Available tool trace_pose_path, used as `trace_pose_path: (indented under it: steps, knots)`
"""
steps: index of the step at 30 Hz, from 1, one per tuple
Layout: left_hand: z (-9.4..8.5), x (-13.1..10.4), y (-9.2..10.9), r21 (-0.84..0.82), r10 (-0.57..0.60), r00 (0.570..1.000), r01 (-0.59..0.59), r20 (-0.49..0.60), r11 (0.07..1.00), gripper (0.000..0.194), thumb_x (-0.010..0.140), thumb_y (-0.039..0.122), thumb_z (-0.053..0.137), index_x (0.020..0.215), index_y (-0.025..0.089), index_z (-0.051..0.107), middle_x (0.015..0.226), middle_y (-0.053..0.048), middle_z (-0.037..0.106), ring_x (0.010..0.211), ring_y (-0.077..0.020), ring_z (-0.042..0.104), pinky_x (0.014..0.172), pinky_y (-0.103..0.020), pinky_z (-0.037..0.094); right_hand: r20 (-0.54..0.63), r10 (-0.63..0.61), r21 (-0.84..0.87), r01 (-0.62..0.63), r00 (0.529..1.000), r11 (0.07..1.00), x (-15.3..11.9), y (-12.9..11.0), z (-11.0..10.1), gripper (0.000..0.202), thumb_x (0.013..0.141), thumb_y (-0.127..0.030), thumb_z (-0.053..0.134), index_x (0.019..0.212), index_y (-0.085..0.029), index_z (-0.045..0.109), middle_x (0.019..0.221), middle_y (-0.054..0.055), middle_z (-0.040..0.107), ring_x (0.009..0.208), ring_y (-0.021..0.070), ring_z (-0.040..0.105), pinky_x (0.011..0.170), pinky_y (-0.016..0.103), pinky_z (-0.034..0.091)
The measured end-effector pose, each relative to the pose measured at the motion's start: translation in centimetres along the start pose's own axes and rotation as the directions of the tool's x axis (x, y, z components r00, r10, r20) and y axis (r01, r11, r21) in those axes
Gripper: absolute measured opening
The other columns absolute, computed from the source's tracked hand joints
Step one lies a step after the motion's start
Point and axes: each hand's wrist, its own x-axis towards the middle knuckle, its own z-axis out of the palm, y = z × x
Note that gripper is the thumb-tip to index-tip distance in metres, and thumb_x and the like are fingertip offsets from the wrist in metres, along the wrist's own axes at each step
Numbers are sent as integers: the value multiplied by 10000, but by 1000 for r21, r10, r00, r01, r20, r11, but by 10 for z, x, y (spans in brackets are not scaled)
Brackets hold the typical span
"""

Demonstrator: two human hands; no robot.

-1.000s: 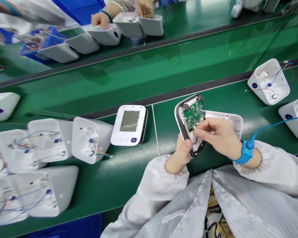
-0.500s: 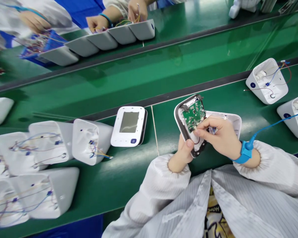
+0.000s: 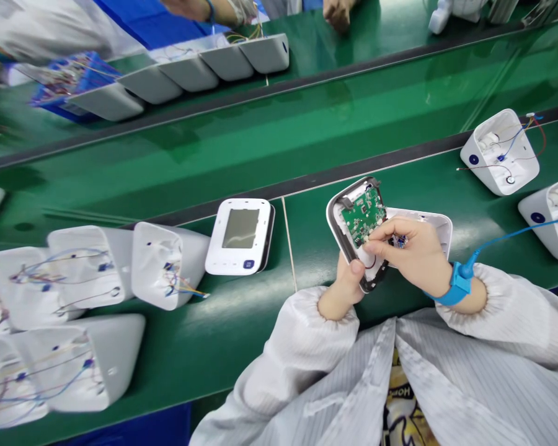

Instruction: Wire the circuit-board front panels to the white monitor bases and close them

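Observation:
My left hand [image 3: 346,285] is closed round the lower edge of a white front panel [image 3: 333,217], tilted so its back faces me. A green circuit board [image 3: 363,214] is fixed in that back. At the board's lower edge the thumb and forefinger of my right hand [image 3: 411,254] are pinched together; whatever lies between the fingertips is too small to make out, with a thin dark wire below. Behind my right hand lies an open white housing [image 3: 439,229], partly hidden. A blue wrist strap [image 3: 458,286] with a cord sits on my right wrist.
Left of my hands lies another front panel [image 3: 240,235], screen up. Several wired white housings [image 3: 167,263] stand further left. More housings [image 3: 502,152] are at the right. Across the green channel [image 3: 260,130], co-workers' hands [image 3: 337,13] are near a row of housings and a blue bin [image 3: 69,87].
My hands and the panel stay almost still. Housings at the left have shifted slightly left. Across the channel, co-workers' hands have moved away from the bin and the housings.

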Motion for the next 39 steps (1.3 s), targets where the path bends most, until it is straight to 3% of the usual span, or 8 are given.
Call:
trace_pose_path:
  steps: [8,16,19,21,25,30,35,39]
  knots:
    - [5,1,-3,-26,-6,995,4,-97,1000,817,693,882,565,1167,221,641,1166,-129,717,1224,-343,625,1030,-513,513,-37,-19,3,19,999,1000,-4,-1,5,87,820,-242,734,738,-217,721,786,7,742,775,168,670,762,325,539]
    - [4,0,10,-70,-95,995,96,10,993,775,732,830,596,1166,190,648,1111,-130,730,1172,-337,650,1046,-509,500,-46,-109,-167,100,993,981,-2,3,4,91,863,-295,711,812,-220,699,807,18,712,759,187,662,736,355,557]
    - [0,3,22,-71,-108,993,112,56,991,692,736,756,669,1147,200,661,1093,-103,737,1121,-325,672,1012,-481,519,-39,-357,-420,309,933,853,13,-1,-10,354,830,-402,758,1128,-230,677,1114,94,697,1091,295,639,944,474,532]
    - [-3,5,31,-43,-106,991,110,85,993,623,739,674,727,1144,204,671,1112,-87,739,1087,-310,681,988,-458,528,120,-489,-500,478,864,722,25,-4,-22,583,861,-493,712,1364,-241,560,1356,121,606,1324,338,514,1077,525,448]
    - [-3,6,44,70,-137,983,129,125,989,438,785,571,741,1013,198,710,1041,-73,748,1021,-293,684,933,-421,541,399,-551,-482,679,733,554,41,-5,-35,570,989,-560,492,1445,-219,491,1471,123,552,1378,309,496,1104,499,411]
    - [-4,13,64,221,-101,980,62,171,973,395,809,573,714,1001,228,717,896,-40,725,796,-241,669,739,-379,548,306,-481,-527,567,822,633,37,-5,-33,605,919,-616,591,1395,-245,535,1442,109,587,1358,309,521,1106,490,404]
    - [-9,28,106,684,4,917,-301,399,664,172,911,340,624,839,226,729,618,23,624,516,-140,532,529,-281,433,204,-454,-485,492,867,723,30,-5,-41,538,831,-603,713,1269,-305,620,1323,91,650,1293,339,556,1106,554,398]
    - [-16,32,120,801,90,895,-432,437,414,168,937,296,590,972,245,747,677,18,717,565,-149,648,546,-253,479,131,-381,-383,401,915,832,19,-1,-63,654,691,-754,740,1193,-343,653,1258,73,670,1287,368,551,1082,569,429]
